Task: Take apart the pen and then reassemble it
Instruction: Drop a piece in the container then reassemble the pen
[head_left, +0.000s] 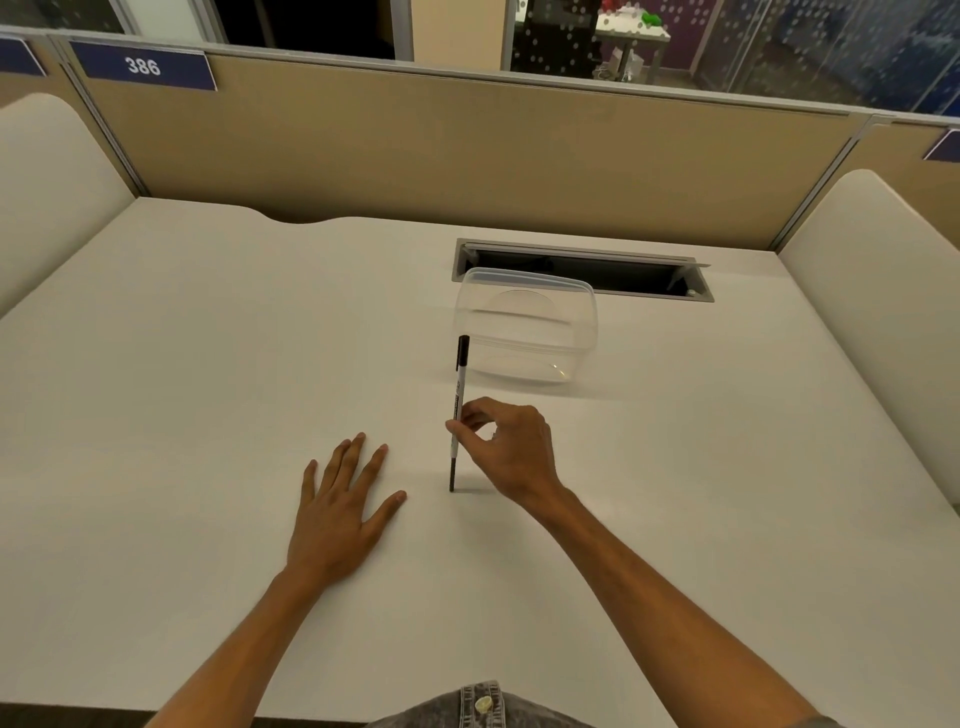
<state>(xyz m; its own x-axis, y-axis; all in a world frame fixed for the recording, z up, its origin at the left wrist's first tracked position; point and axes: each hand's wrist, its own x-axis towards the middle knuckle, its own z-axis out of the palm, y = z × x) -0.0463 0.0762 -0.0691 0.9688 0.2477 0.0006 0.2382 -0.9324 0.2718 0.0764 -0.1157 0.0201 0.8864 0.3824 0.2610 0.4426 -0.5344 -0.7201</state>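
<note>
Pen upright beside the clear container, lower end on the desk, pinched mid-barrel by right hand, left hand flat, spread, empty; likely slipping or toppling under one-handed uncapping.

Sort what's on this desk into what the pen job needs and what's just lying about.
Needed: pen, pinched upright by the right hand; left hand, flat on the desk.
Lying about: clear plastic tub; cable hatch; number sign.
</note>
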